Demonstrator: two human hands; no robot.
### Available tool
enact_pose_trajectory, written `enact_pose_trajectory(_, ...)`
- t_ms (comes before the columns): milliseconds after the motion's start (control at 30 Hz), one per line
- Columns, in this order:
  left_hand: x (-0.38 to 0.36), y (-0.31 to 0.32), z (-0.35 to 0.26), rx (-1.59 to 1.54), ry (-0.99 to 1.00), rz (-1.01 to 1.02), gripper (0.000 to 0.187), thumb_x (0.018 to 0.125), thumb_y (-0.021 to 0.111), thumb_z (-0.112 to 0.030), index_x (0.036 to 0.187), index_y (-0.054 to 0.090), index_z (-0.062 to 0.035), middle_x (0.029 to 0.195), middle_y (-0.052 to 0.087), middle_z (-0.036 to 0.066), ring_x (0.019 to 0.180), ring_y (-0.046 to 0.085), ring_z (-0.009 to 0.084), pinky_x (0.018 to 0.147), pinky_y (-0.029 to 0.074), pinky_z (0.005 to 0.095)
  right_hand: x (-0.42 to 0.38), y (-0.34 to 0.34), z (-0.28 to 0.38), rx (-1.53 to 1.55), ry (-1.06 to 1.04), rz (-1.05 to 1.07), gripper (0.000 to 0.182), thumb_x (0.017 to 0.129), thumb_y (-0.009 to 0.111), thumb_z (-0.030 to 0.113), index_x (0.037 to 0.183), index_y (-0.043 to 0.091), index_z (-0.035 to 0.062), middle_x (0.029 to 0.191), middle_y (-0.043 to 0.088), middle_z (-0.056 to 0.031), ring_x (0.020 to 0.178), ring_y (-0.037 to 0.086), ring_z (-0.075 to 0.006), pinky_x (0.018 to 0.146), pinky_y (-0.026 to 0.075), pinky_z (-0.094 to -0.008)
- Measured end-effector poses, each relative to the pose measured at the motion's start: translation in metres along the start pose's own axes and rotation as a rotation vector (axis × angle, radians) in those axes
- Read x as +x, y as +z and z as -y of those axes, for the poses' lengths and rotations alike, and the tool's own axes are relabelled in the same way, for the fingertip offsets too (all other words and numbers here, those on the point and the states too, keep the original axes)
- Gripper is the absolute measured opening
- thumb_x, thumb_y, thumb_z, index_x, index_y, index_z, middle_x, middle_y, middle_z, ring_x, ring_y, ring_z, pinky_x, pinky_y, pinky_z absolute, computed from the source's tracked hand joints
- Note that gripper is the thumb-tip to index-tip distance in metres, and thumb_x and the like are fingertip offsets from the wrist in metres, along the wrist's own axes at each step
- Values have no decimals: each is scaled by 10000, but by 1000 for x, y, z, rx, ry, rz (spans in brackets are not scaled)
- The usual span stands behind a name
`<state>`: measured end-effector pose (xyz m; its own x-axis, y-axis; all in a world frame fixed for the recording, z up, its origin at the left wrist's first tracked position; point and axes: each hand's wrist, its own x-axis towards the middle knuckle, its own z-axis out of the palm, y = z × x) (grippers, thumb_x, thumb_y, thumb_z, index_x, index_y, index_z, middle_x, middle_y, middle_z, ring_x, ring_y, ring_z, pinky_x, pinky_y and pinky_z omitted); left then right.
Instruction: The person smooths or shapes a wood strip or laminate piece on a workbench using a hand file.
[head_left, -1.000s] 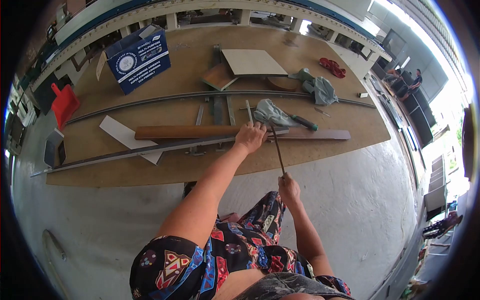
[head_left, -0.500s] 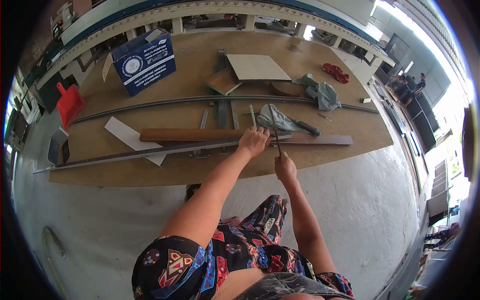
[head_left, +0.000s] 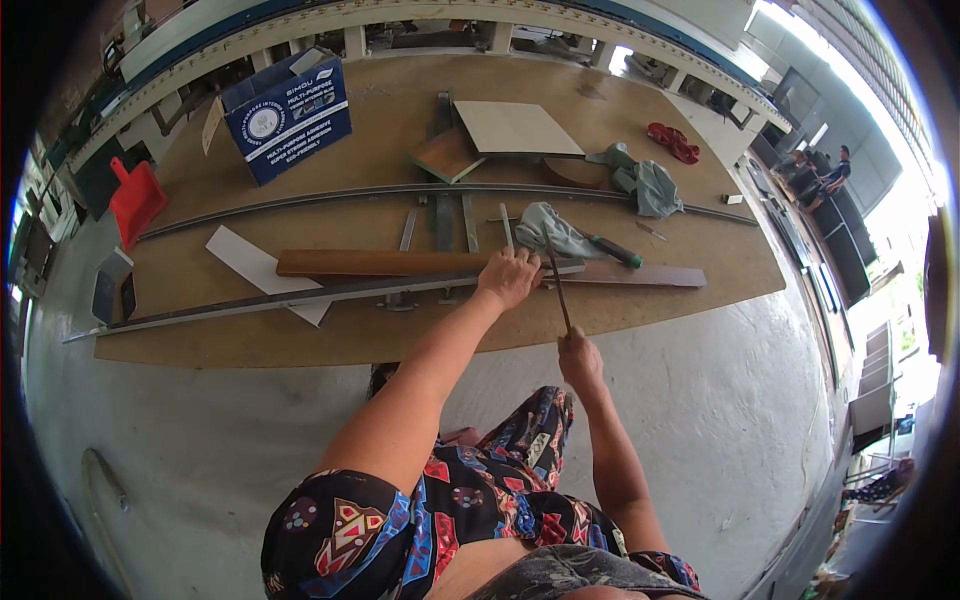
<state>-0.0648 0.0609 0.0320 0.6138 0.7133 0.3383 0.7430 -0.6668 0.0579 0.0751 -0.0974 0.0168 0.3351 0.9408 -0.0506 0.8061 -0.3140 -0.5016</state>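
Observation:
My left hand (head_left: 510,277) is closed over the long grey metal bar (head_left: 380,289), near its right end, pressing it down by the table's front edge. My right hand (head_left: 580,360) grips the lower end of a long thin dark tool (head_left: 557,285), just off the table. That tool crosses the bar to the right of my left hand; seen edge-on, it could be a saw or a file. A brown strip (head_left: 350,263) and a pinkish strip (head_left: 650,274) lie along the bar. Beyond my hands are a grey-green cloth (head_left: 548,230) and a green-handled tool (head_left: 615,251).
Across the brown table (head_left: 200,335) runs a second metal bar (head_left: 330,201). Farther back are a blue adhesive box (head_left: 290,120), a pale board (head_left: 515,130), another cloth (head_left: 650,188) and a red bundle (head_left: 673,143). A red dustpan (head_left: 136,200) stands at left. People (head_left: 830,178) are at far right.
My right hand has drawn the thin dark tool back toward my body and slightly right. My left hand stays on the bar. The view has shifted slightly.

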Motion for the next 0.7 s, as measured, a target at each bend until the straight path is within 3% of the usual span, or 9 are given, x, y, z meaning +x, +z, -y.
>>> enact_pose_trajectory(267, 2, 8, 1, -11, -1, -10, 227, 870, 527, -312, 937, 577, -101, 952, 608, 88, 918, 593, 268, 751, 484, 388, 64, -3, 31, 50, 32, 30, 244, 897, 487, 275, 912, 513, 33, 817, 640, -238, 829, 619, -413, 720, 473, -501)
enact_pose_trajectory(700, 0, -4, -1, -8, -1, -2, 266, 901, 501, -342, 922, 587, -90, 929, 611, 87, 871, 601, 266, 743, 484, 384, -44, 14, -14, 99, 37, -56, 231, 888, 511, 261, 927, 521, 33, 788, 619, -255, 821, 590, -449, 694, 444, -523)
